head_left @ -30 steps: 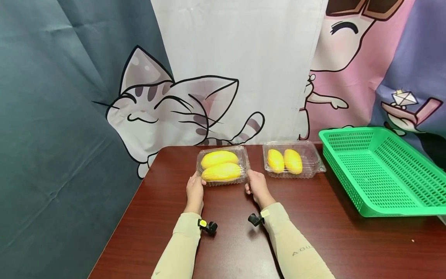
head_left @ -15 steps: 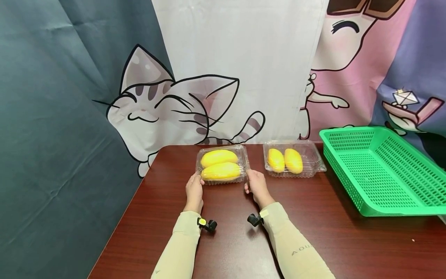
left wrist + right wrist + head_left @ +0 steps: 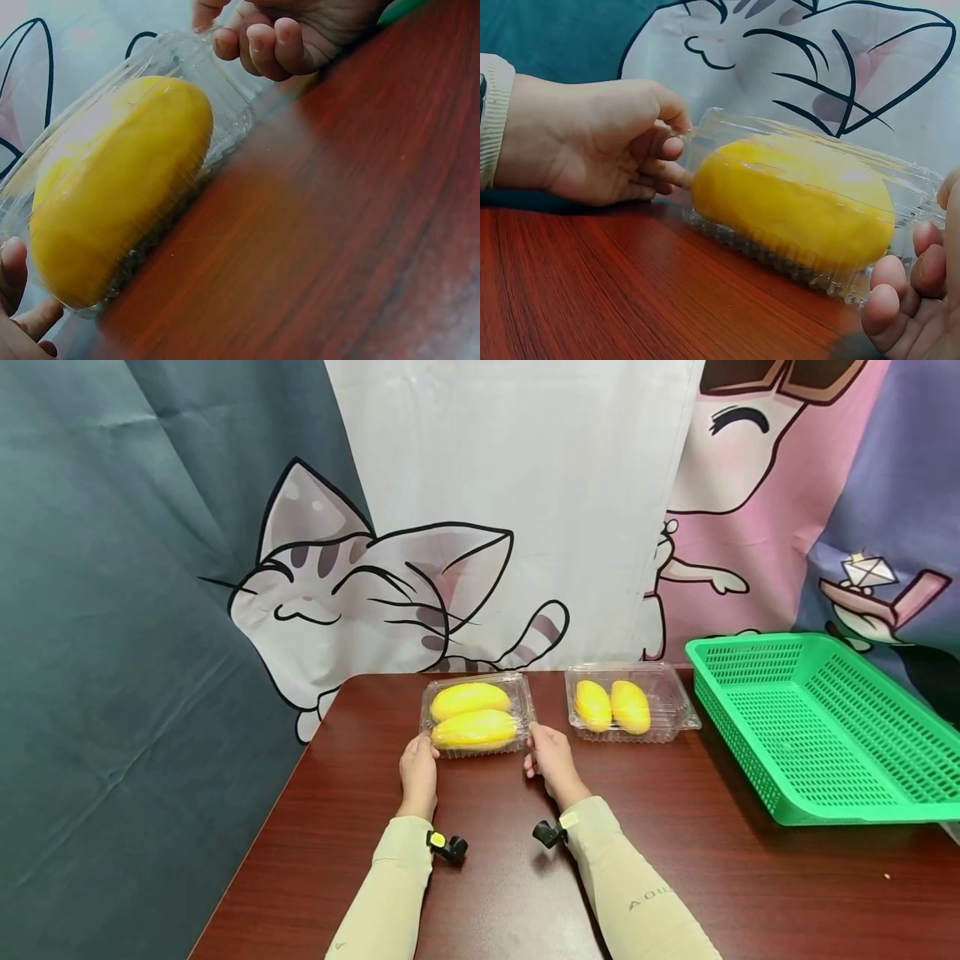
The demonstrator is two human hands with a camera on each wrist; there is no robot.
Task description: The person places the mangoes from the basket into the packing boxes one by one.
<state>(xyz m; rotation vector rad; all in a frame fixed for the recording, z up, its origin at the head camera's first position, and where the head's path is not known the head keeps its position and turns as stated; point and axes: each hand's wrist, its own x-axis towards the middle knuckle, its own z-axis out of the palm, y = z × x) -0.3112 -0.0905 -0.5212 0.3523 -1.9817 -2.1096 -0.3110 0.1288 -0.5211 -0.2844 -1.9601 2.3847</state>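
A clear plastic clamshell box [image 3: 525, 710] with two long yellow mangoes [image 3: 474, 729] lies near the far edge of the table, its lid down. My left hand [image 3: 418, 775] pinches the box's near left corner between thumb and finger. At the near right corner, my right hand [image 3: 553, 763] holds the rim with thumb and forefinger, the other fingers curled below. The right wrist view shows the left thumb at the lid's edge and a finger against the side wall. Beside this box stands a second clear clamshell box [image 3: 663, 706] holding two smaller yellow mangoes [image 3: 631, 707].
A green plastic basket [image 3: 795, 814] stands at the right of the dark red-brown table [image 3: 495, 893]. Cartoon-printed curtains [image 3: 585, 485] hang right behind the table's far edge. A small camera is strapped to each wrist.
Both hands keep their hold on the box at the same two corners. The box and hands have shifted very slightly to the left.
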